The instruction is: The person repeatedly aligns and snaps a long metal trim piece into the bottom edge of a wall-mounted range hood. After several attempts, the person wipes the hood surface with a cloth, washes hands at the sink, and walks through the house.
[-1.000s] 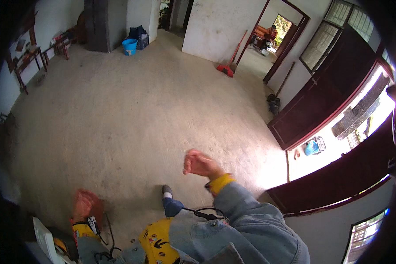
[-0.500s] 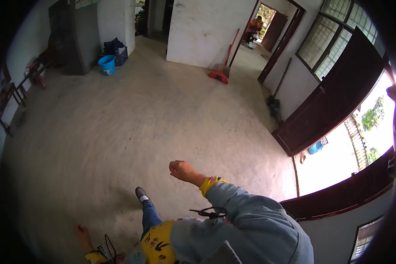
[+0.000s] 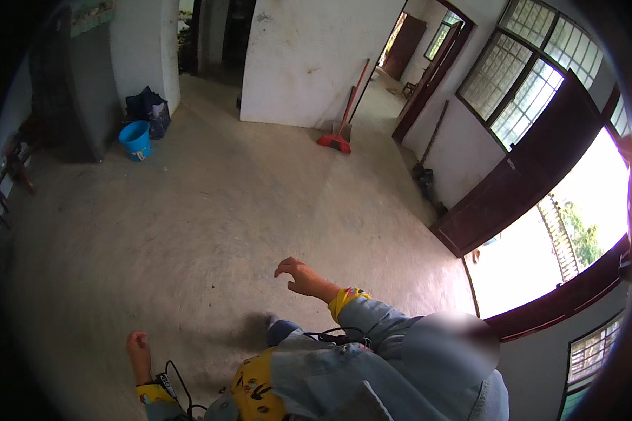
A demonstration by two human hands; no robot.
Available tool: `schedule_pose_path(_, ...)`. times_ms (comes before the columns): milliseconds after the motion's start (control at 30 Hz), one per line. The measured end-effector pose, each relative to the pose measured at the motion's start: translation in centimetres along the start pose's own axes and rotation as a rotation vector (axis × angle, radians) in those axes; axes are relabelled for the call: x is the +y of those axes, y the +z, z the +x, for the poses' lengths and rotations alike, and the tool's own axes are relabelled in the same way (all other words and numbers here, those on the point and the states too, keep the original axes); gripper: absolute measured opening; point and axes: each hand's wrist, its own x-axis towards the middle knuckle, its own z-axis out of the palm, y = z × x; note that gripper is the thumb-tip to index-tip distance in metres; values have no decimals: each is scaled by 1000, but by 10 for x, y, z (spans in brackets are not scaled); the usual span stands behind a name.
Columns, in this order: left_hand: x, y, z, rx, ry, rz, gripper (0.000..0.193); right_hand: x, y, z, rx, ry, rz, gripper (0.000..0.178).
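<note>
My right hand (image 3: 302, 276) reaches out over the bare concrete floor (image 3: 189, 231), fingers bent but apart, with nothing in it. At the lower left, my left hand (image 3: 139, 349) hangs above the floor with its fingers curled in; no object shows in it. Both forearms wear light blue sleeves with yellow patterned cuffs (image 3: 347, 303). Beside the left wrist is a small dark device (image 3: 166, 383) with a black cable. A foot (image 3: 272, 321) shows partly below my right hand. Neither hand touches anything in the room.
A red broom (image 3: 335, 143) leans on the white wall (image 3: 302, 77) beside a doorway. A blue bucket (image 3: 135, 142) stands near dark bags (image 3: 147, 112). At the right, a dark red door (image 3: 519, 182) stands ajar to the bright outside, and a long-handled tool (image 3: 425, 179) leans behind it.
The view has turned and shifted. My left hand has risen further into view, and my right hand's fingers have spread. The person in the far room is out of sight.
</note>
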Motion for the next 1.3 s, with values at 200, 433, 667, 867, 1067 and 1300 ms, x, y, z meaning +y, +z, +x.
schedule_pose_path(200,-4,27,145,15,-181,177,10,102,47,171,-94,234,254,20)
schedule_pose_path(433,46,28,340,182,-134,171,16,185,26,415,-8,84,95,27)
schedule_pose_path(667,60,17,500,210,-343,288,20,222,-18,636,61,-47,127,16)
schedule_pose_path(867,-10,51,729,236,-272,193,29,246,-48,845,-159,-11,422,23)
schedule_pose_path(1067,3,77,1014,39,-219,-29,26,322,-12,1059,-529,171,-110,13)
schedule_pose_path(1300,52,95,1301,-17,-55,56,20,434,34,1239,-26,234,102,14)
